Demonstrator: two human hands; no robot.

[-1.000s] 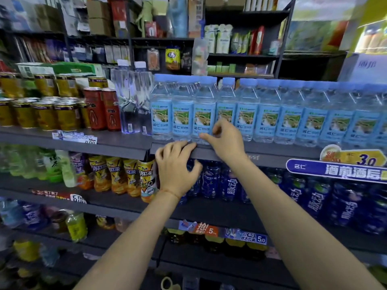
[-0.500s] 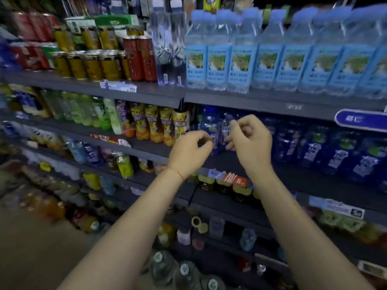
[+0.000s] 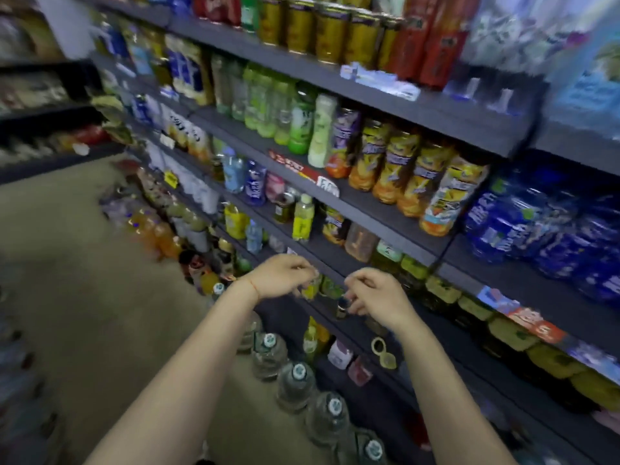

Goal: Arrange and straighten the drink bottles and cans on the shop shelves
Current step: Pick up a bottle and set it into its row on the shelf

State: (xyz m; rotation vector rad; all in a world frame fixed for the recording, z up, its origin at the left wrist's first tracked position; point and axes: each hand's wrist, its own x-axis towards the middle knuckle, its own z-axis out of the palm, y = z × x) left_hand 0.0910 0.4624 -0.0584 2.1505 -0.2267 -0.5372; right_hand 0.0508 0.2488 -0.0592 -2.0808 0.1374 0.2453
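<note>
Both hands hang loosely curled in front of the lower shelves and hold nothing. My left hand [image 3: 280, 276] is in front of a shelf edge [image 3: 330, 268], close to a small yellow bottle [image 3: 311, 288]. My right hand [image 3: 374, 293] is level with it, just right of a small dark bottle [image 3: 341, 307]. Above them stand yellow-labelled tea bottles [image 3: 399, 164], green bottles [image 3: 268, 102] and blue bottles [image 3: 550, 226]. Gold cans [image 3: 330, 31] and red cans [image 3: 432, 41] fill the top shelf. The picture is blurred by motion.
Large clear water jugs [image 3: 297, 385] stand in a row on the floor below my arms. Orange bottles [image 3: 157, 234] sit on the floor further left. The tan floor [image 3: 84, 313] of the aisle opens to the left. Dark shelving [image 3: 43, 112] stands at far left.
My view has swung down and to the left, from the water-bottle shelf to the lower shelves. Both hands came off the top shelf edge and dropped lower, fingers curled.
</note>
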